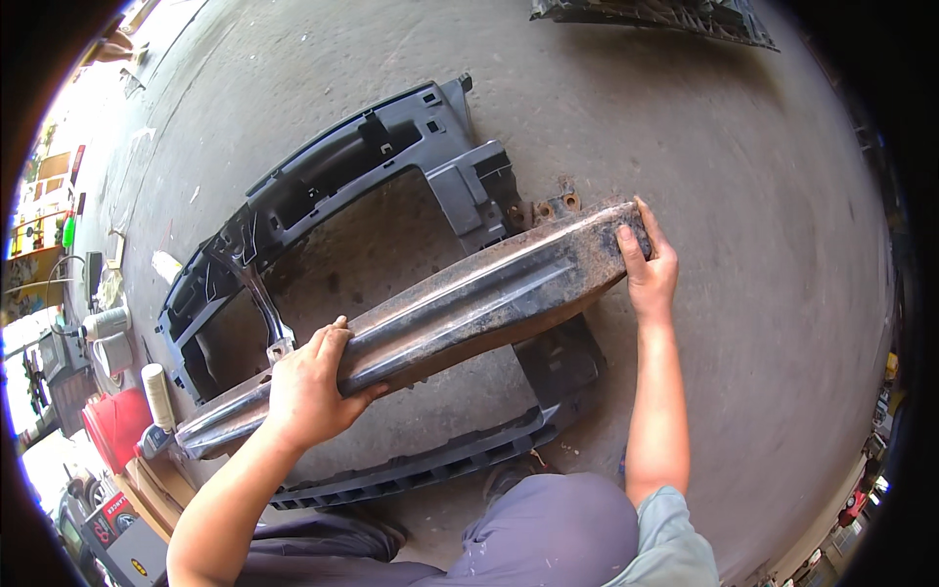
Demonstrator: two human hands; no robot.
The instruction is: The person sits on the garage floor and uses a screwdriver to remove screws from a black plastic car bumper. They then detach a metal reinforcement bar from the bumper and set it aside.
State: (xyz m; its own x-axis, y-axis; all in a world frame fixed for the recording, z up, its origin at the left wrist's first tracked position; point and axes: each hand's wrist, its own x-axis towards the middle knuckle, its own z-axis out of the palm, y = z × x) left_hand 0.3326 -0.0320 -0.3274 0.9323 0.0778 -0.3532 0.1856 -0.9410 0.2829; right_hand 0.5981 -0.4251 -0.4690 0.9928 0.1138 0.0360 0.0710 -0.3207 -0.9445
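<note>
A long, rusty metal bumper beam (479, 298) lies slantwise across the view, its right end raised farther from me than its left. My left hand (311, 386) is closed over the beam left of its middle, thumb on the near side. At the far right end, my right hand (650, 266) grips the beam's corner, thumb on top. Below the beam, a black plastic car front-end frame (333, 181) rests on the floor, partly covered by it. A metal brace (262, 301) runs across the frame's opening beside my left hand. Whether beam and frame touch, I cannot tell.
A red bucket (112, 428), a pale cylindrical container (157, 396) and a dark box (125, 540) stand at the left. A dark panel-like part (675, 20) lies at the top right. My bent knee (553, 533) is close to the frame's near edge. The floor is concrete (763, 323).
</note>
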